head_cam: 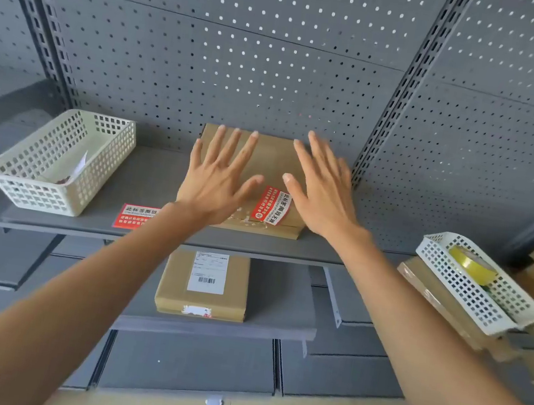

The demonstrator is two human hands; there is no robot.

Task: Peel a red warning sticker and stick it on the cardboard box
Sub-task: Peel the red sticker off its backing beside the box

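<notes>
The red sticker (271,205) lies stuck on the top of the cardboard box (266,164), at the box's front edge and tilted a little, its white strip of print toward the right. Just left of it the cardboard is scuffed with small white scraps. The box sits flat on the upper shelf (155,172), pushed back against the pegboard (245,60), its front near the shelf's front edge. Both hands are over the box with fingers spread wide and flat, gripping nothing. The left hand (219,178) covers the box's left part, its thumb pointing toward the sticker and stopping just short of it; whether the palm presses the cardboard or floats above it I cannot tell. The right hand (321,189) is over the box's right edge, thumb near the sticker's upper right corner, and it is a bit blurred. On the same shelf, left of the box and partly under the left forearm, lies a second red label (137,216) near the front edge. Farther left, at the shelf's left end, stands a white basket (57,160) with a slip of paper in it. On the lower shelf lies another box (205,283) with a barcode label. Off to the right a second basket (479,282) holds a roll of yellow tape (473,264).
</notes>
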